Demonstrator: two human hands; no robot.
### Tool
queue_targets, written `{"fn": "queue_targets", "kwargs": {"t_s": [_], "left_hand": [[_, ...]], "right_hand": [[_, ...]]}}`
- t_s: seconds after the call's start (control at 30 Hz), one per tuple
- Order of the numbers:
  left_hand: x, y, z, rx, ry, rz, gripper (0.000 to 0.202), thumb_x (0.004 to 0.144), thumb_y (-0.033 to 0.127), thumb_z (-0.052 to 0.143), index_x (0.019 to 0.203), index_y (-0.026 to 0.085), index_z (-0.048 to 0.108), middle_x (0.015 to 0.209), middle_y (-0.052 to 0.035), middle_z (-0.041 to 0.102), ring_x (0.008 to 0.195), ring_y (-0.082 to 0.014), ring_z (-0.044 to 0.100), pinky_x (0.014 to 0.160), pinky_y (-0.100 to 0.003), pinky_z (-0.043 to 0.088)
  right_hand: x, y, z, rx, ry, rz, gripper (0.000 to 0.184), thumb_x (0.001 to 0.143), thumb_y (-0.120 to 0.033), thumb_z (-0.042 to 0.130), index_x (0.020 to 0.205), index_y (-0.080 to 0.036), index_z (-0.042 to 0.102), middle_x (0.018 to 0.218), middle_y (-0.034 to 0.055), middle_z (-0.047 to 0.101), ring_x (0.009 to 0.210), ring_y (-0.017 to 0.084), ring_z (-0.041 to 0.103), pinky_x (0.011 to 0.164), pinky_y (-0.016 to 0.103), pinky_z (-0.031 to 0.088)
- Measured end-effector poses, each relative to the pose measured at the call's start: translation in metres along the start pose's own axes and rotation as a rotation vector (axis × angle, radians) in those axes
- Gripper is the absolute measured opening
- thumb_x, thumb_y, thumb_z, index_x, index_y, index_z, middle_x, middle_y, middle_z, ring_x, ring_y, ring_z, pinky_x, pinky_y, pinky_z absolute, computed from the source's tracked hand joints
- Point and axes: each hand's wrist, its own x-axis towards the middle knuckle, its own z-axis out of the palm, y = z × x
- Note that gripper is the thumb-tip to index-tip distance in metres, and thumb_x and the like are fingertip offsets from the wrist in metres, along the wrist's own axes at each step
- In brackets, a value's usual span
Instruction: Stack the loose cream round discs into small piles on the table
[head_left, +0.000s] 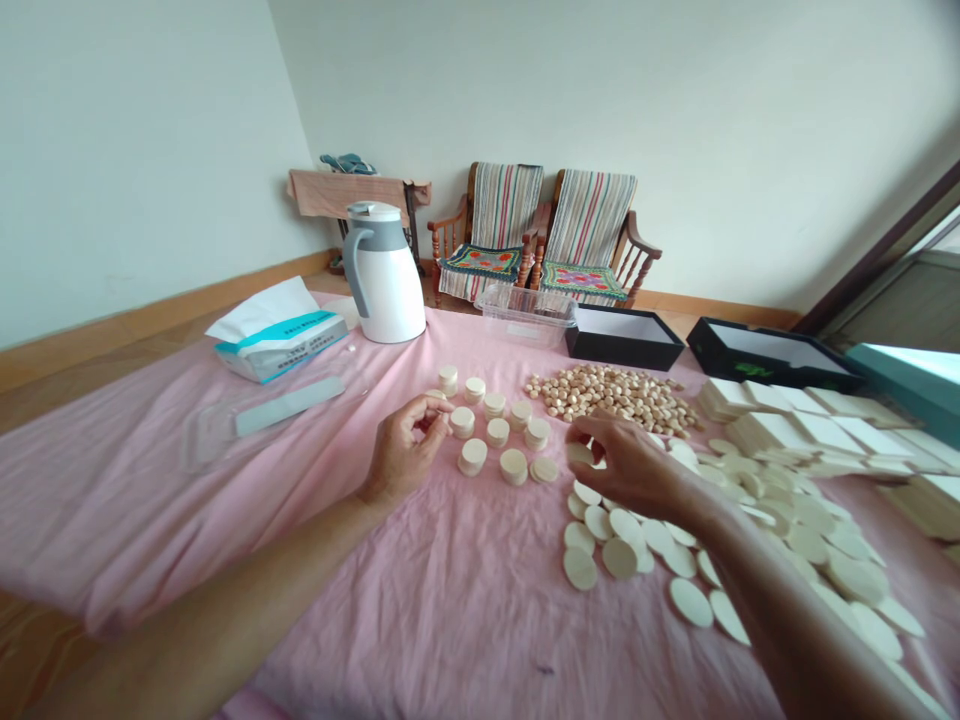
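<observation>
Risk: the left hand (405,450), curled narrow with any grip hidden, sits just beside the stacks (497,431), and a knock or a drag on the wrinkled pink cloth (450,610) could topple them. The right hand (626,465) pinches one cream disc (579,453) above the loose discs (622,530), which its wrist could scatter. Count: ten stacks between the hands, another partly hidden; two black boxes (622,338); loose discs too many to count.
</observation>
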Motion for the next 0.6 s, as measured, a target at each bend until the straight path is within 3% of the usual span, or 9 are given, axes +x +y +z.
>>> {"fn": "queue_targets", "kwargs": {"t_s": [0.23, 0.4, 0.6], "left_hand": [[0.000, 0.003, -0.001, 0.005, -0.007, 0.015, 0.013, 0.084, 0.022, 0.053, 0.090, 0.016, 0.062, 0.076, -0.0011, 0.065, 0.068, -0.0125, 0.062, 0.065, -0.022, 0.046], [0.000, 0.002, -0.001, 0.010, -0.006, 0.016, 0.012, 0.084, 0.021, 0.053, 0.090, 0.016, 0.062, 0.075, -0.0005, 0.065, 0.067, -0.0124, 0.063, 0.064, -0.022, 0.046], [0.000, 0.001, -0.001, 0.011, -0.007, 0.023, 0.012, 0.084, 0.021, 0.053, 0.089, 0.016, 0.062, 0.073, -0.0004, 0.065, 0.068, -0.0125, 0.063, 0.064, -0.022, 0.046]], "right_hand": [[0.003, -0.014, 0.023, 0.032, 0.028, -0.002, 0.003, 0.072, -0.018, 0.055, 0.074, -0.017, 0.057, 0.069, 0.0019, 0.057, 0.065, 0.013, 0.051, 0.059, 0.024, 0.033], [0.004, -0.017, 0.033, -0.020, 0.055, 0.042, 0.016, 0.077, -0.030, 0.056, 0.068, -0.018, 0.053, 0.070, 0.0035, 0.057, 0.066, 0.014, 0.052, 0.058, 0.025, 0.032], [0.002, -0.018, 0.036, -0.107, 0.036, 0.081, 0.019, 0.080, -0.033, 0.052, 0.069, -0.018, 0.053, 0.074, 0.0058, 0.060, 0.068, 0.016, 0.056, 0.059, 0.025, 0.031]]}}
